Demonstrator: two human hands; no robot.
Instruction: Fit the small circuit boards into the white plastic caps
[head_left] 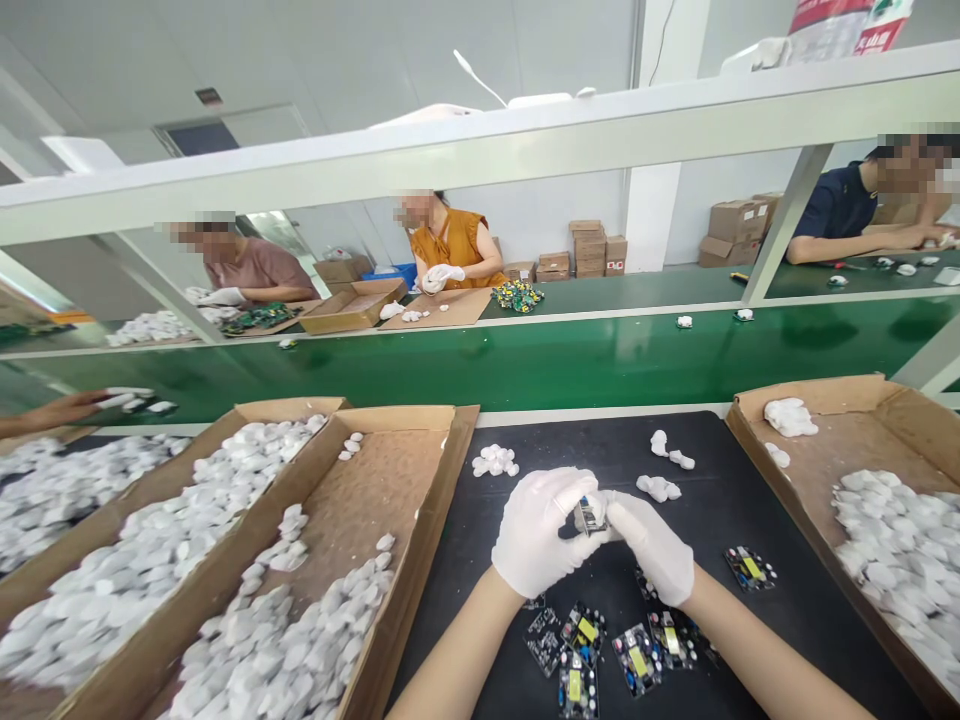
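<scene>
My left hand [536, 530], in a white glove, is closed around a small circuit board [591, 514], gripping it by its edges above the black mat. White-gloved too, my right hand [654, 545] meets the board from the right with its fingers pinched at the upper edge. A bit of white putty-like material seems to sit at those fingertips, though the fingers partly hide it. Below my hands lie several circuit boards [637, 658] with yellow-topped parts. One more board [750, 568] rests apart at the right. White lumps [495, 460] lie beyond my left hand, others [658, 488] beyond my right.
Cardboard trays holding white lumps [285, 650] stand at my left, and another cardboard tray [757, 470] at my right. Past the black mat [442, 610] runs a green conveyor belt [525, 365] carrying a few boards. Co-workers sit across it; another person's hand [82, 405] reaches in at far left.
</scene>
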